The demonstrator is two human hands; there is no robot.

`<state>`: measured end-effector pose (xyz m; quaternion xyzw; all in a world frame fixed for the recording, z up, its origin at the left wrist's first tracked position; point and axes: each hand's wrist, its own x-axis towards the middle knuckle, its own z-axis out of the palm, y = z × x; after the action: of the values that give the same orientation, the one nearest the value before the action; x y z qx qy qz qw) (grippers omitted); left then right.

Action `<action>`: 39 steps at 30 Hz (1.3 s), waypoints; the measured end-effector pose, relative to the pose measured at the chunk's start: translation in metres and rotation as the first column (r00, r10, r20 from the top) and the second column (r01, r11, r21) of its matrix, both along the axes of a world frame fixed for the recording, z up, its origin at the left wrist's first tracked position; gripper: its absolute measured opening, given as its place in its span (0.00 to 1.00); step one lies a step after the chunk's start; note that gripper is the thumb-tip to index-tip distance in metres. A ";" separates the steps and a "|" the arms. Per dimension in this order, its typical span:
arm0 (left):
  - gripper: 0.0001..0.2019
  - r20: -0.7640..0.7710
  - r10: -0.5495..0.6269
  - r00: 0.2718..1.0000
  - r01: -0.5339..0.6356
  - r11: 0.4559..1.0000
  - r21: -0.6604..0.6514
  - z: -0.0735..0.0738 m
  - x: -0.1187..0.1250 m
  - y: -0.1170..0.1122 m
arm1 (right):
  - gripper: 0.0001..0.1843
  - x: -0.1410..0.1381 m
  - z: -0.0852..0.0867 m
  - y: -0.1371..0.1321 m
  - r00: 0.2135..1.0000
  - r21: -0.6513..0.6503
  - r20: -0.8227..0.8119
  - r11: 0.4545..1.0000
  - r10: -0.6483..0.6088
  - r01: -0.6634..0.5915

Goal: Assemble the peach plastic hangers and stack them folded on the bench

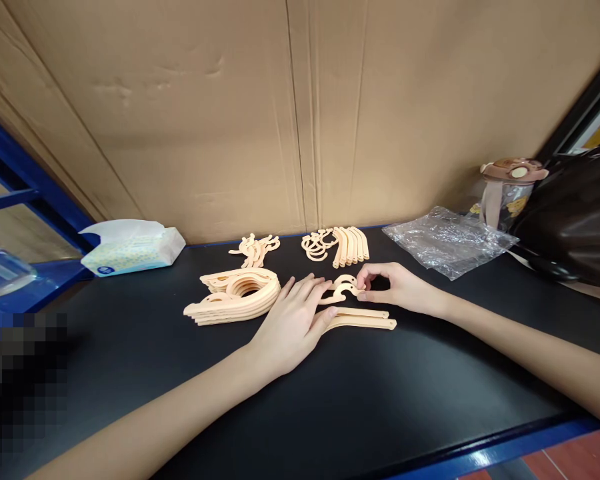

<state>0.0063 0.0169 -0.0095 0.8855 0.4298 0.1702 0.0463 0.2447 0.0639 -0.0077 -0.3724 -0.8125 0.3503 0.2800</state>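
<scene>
My left hand (295, 320) lies flat on the black table (330, 400), fingers spread, pressing on a peach plastic hanger arm (365, 320). My right hand (397, 285) pinches a small peach hook piece (344, 288) just above that arm. A stack of peach hanger bodies (235, 297) rests left of my left hand. Behind lie a small pile of hooks (255, 248) and a row of curved arms with hooks (337, 245).
A tissue pack (133, 248) sits at the back left. A crumpled clear plastic bag (447, 240), a capped bottle (507, 190) and a dark bag (575, 213) stand at the back right. A cardboard wall (300, 113) closes the rear; a blue edge (505, 450) borders the front.
</scene>
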 end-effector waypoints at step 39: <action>0.19 -0.001 -0.014 1.000 0.014 0.995 0.100 -0.001 0.001 -0.001 | 0.09 -0.002 0.001 -0.006 0.928 0.468 0.321 0.883 -0.190 0.019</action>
<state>0.0075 0.0155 -0.0104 0.8896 0.4148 0.1911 0.0033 0.2425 0.0581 -0.0068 -0.3975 -0.8873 0.0598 0.2259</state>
